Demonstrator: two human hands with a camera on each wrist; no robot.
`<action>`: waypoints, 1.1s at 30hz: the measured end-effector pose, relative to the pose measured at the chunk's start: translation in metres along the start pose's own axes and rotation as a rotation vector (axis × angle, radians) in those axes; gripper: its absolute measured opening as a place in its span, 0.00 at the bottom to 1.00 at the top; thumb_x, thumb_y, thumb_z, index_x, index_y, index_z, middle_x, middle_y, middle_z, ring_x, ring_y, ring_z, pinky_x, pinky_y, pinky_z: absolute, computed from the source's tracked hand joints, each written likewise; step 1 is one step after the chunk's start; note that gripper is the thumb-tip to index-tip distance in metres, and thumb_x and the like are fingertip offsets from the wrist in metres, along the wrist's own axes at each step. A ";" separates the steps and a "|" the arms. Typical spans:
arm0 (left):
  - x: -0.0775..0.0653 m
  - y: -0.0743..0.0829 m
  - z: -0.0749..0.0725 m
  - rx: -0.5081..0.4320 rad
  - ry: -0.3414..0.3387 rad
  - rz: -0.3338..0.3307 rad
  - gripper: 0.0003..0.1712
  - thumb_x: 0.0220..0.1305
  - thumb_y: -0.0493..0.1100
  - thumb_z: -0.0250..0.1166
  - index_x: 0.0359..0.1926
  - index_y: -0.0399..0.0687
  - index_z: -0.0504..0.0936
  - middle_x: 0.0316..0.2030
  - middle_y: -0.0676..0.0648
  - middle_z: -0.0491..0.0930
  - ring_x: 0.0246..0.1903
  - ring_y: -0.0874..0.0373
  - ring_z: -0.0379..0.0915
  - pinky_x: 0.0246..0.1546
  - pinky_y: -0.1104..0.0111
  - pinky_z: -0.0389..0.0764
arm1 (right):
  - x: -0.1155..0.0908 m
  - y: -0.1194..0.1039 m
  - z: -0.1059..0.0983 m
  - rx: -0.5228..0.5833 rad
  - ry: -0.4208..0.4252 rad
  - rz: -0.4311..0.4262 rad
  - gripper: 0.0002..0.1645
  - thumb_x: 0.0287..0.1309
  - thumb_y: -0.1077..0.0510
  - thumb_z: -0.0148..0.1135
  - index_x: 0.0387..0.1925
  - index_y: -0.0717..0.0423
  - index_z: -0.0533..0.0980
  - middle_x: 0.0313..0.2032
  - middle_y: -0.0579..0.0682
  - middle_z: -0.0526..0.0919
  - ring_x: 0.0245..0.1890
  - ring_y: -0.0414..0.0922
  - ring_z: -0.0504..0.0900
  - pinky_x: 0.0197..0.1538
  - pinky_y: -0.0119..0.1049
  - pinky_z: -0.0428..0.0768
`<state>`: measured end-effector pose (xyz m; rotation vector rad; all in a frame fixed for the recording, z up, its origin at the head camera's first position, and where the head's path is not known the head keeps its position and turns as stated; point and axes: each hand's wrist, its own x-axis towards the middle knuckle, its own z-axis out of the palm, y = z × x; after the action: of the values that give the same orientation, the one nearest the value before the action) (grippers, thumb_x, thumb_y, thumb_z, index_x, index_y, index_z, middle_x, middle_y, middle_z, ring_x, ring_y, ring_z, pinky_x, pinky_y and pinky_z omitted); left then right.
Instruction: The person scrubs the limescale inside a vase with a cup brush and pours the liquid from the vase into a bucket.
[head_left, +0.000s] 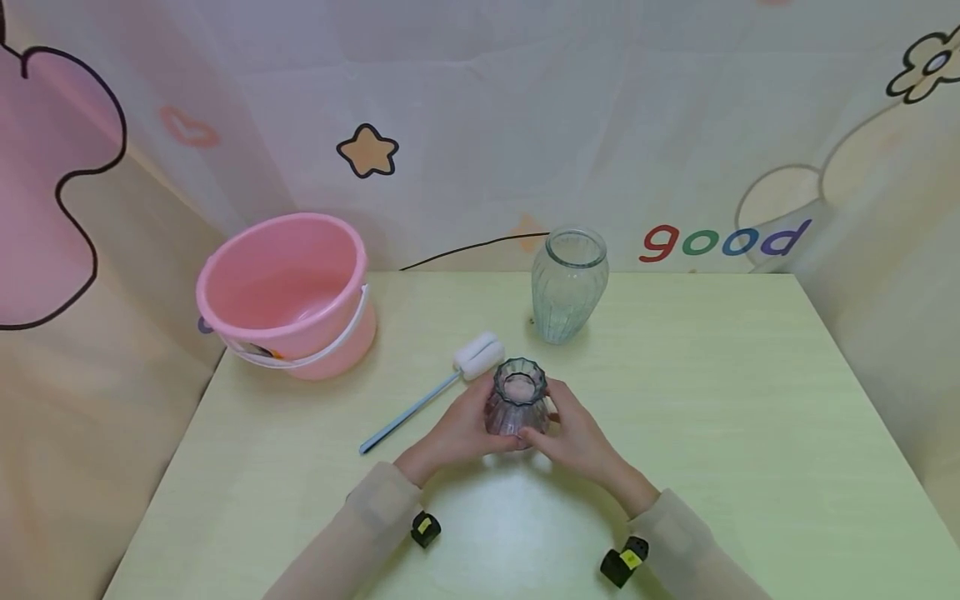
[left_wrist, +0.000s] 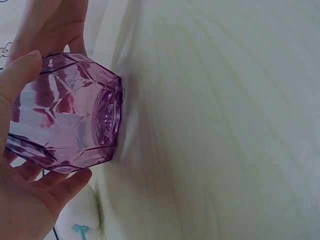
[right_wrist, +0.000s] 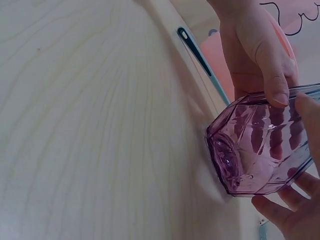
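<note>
Between both hands is a small purple glass vase [head_left: 517,415] with a scalloped, bluish rim and a faceted body. My left hand [head_left: 471,421] holds its left side, thumb at the front. From the right, my right hand [head_left: 573,429] grips it, with the thumb also in front. In the left wrist view the vase [left_wrist: 70,115] shows its thick base close to the tabletop; whether it touches cannot be told. Just beyond my left hand lies a sponge bottle brush [head_left: 480,355] with a white head and blue handle.
A pink bucket [head_left: 333,354] with a white handle stands at the back left. Near the back edge, a tall clear glass vase [head_left: 567,292] stands upright beyond the hands. Printed cloth [head_left: 480,125] hangs behind and beside the pale wooden table [head_left: 750,433].
</note>
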<state>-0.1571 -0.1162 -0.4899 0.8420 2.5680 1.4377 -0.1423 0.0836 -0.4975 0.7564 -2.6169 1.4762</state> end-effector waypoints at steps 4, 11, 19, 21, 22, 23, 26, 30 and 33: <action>0.000 0.001 0.001 -0.005 0.000 -0.010 0.51 0.40 0.51 0.74 0.64 0.60 0.54 0.57 0.48 0.65 0.56 0.60 0.61 0.55 0.62 0.65 | 0.000 0.000 -0.001 0.010 -0.015 -0.014 0.42 0.47 0.56 0.67 0.62 0.50 0.57 0.58 0.53 0.64 0.56 0.48 0.64 0.44 0.44 0.77; 0.001 0.002 0.003 -0.066 -0.004 -0.020 0.51 0.40 0.46 0.74 0.63 0.56 0.55 0.58 0.46 0.63 0.57 0.57 0.59 0.58 0.58 0.61 | 0.000 0.000 0.000 0.008 -0.009 -0.033 0.42 0.47 0.57 0.67 0.62 0.50 0.57 0.58 0.54 0.64 0.57 0.48 0.64 0.43 0.42 0.77; -0.001 -0.003 0.004 -0.041 -0.024 -0.052 0.54 0.38 0.48 0.75 0.64 0.59 0.52 0.59 0.51 0.61 0.57 0.62 0.58 0.57 0.61 0.61 | -0.001 -0.002 0.002 -0.014 0.020 -0.044 0.43 0.44 0.60 0.69 0.61 0.52 0.58 0.56 0.54 0.65 0.55 0.47 0.66 0.40 0.37 0.78; -0.001 -0.003 0.004 -0.032 -0.018 -0.064 0.54 0.37 0.49 0.75 0.64 0.56 0.53 0.58 0.50 0.62 0.56 0.61 0.58 0.57 0.61 0.62 | 0.000 -0.003 0.003 -0.014 0.028 -0.038 0.43 0.43 0.59 0.69 0.61 0.52 0.59 0.56 0.53 0.66 0.54 0.47 0.66 0.39 0.37 0.78; -0.001 -0.003 0.005 -0.031 -0.013 -0.069 0.53 0.37 0.48 0.75 0.63 0.55 0.53 0.58 0.50 0.62 0.56 0.61 0.59 0.57 0.61 0.62 | 0.000 -0.003 0.004 -0.016 0.032 -0.036 0.43 0.44 0.59 0.69 0.61 0.52 0.59 0.56 0.53 0.66 0.54 0.47 0.66 0.39 0.36 0.78; -0.001 -0.003 0.005 -0.028 -0.007 -0.074 0.53 0.37 0.48 0.75 0.63 0.54 0.54 0.58 0.50 0.63 0.56 0.61 0.59 0.57 0.62 0.62 | 0.000 -0.004 0.004 -0.016 0.035 -0.034 0.43 0.43 0.59 0.69 0.61 0.53 0.59 0.56 0.53 0.66 0.54 0.47 0.67 0.39 0.36 0.78; -0.002 -0.002 0.005 -0.012 0.013 -0.082 0.51 0.38 0.49 0.75 0.62 0.53 0.55 0.57 0.50 0.64 0.55 0.61 0.60 0.56 0.61 0.63 | 0.001 -0.005 0.005 -0.012 0.040 -0.033 0.42 0.44 0.59 0.69 0.61 0.54 0.59 0.56 0.54 0.67 0.54 0.47 0.67 0.39 0.36 0.78; -0.003 -0.002 0.004 -0.002 0.045 -0.070 0.50 0.38 0.50 0.74 0.61 0.53 0.57 0.56 0.50 0.65 0.54 0.60 0.61 0.55 0.60 0.65 | 0.003 -0.009 0.004 -0.001 0.039 -0.044 0.43 0.43 0.61 0.69 0.61 0.55 0.59 0.56 0.54 0.66 0.54 0.47 0.67 0.39 0.35 0.78; -0.003 0.001 0.001 -0.011 0.081 -0.055 0.49 0.39 0.50 0.74 0.62 0.53 0.57 0.56 0.50 0.66 0.54 0.59 0.61 0.54 0.58 0.66 | 0.007 -0.014 0.001 0.005 0.043 -0.052 0.43 0.43 0.61 0.69 0.61 0.54 0.59 0.56 0.52 0.66 0.54 0.46 0.67 0.40 0.35 0.78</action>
<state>-0.1537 -0.1162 -0.4905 0.7195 2.6168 1.4985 -0.1423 0.0745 -0.4850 0.7779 -2.5432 1.4696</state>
